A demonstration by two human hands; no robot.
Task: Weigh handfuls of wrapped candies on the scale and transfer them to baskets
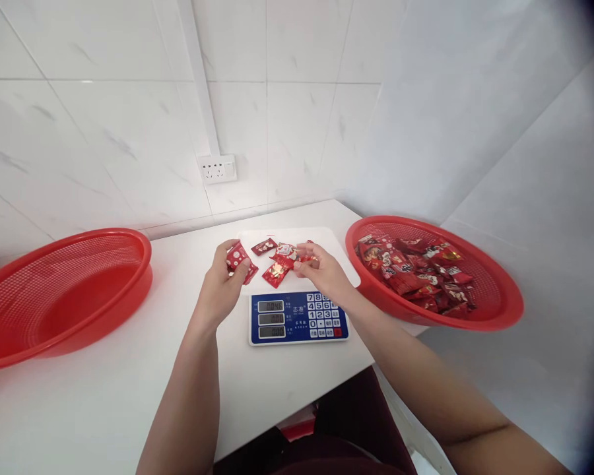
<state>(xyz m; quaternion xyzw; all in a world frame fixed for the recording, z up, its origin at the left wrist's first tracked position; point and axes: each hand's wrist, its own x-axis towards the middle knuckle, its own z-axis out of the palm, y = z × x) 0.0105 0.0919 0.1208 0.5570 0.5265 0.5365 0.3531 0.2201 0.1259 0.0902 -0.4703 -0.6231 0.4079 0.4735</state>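
A white electronic scale [297, 316] with a blue keypad front stands on the table, and several red candy packets [277, 270] lie on its white platform [321, 239]. My left hand [224, 285] is closed on a red packet [238, 259] at the platform's left edge. Over the platform's right side, my right hand [324, 270] pinches another red packet [304, 258] between its fingertips.
A red mesh basket [485, 310] full of red candy packets sits at the right. A larger red basket [64, 290] with nothing in it sits at the left. A wall socket [218, 169] is on the tiled wall behind. The table's front edge runs below the scale.
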